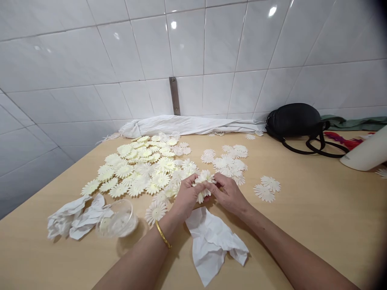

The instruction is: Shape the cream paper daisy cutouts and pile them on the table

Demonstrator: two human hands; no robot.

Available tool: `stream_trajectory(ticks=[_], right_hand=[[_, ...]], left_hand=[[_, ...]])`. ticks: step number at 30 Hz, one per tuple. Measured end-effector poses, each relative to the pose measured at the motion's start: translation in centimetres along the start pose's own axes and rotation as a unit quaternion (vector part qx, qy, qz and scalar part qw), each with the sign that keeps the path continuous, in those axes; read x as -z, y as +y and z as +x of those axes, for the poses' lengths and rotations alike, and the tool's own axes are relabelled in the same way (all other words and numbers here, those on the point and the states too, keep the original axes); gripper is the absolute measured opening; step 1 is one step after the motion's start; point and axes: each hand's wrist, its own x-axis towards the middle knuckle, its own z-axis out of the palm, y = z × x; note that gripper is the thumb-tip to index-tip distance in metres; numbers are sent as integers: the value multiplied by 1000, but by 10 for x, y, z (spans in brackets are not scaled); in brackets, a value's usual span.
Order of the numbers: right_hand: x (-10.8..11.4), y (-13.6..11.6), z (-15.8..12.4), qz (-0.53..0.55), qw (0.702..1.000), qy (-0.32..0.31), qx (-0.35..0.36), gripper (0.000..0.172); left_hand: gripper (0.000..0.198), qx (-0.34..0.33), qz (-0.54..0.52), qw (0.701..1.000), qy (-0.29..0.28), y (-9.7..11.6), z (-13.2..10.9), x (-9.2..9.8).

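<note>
White tiled walls point(211, 48) meet a pale wooden table point(305, 225). Paper daisies point(142, 169) spread left of centre, with a black bag point(293, 121) far right. The left hand point(186, 197) and right hand point(228, 194) are close together, both pinching one held daisy point(204, 177) just beyond a crumpled tissue point(211, 245).

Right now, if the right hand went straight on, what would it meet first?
The right hand would meet the paper daisy it already touches; the left hand seems just beyond, though depth is unclear.
</note>
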Motion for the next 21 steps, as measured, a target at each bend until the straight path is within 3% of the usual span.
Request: stream_trajectory(ticks=[4, 9, 17, 21], right_hand=[[1, 5, 3, 71, 994, 46, -64, 35], [3, 10, 6, 194, 968, 91, -129, 27], [3, 5, 4, 245, 959, 69, -123, 32], [2, 9, 5, 250, 958, 55, -129, 31]], left_hand=[[26, -11, 4, 1000, -25, -2, 0, 1], [28, -1, 3, 1000, -4, -2, 0, -1], [29, -17, 19, 999, 39, -4, 2, 1], [17, -14, 46, 997, 54, -3, 4, 4]])
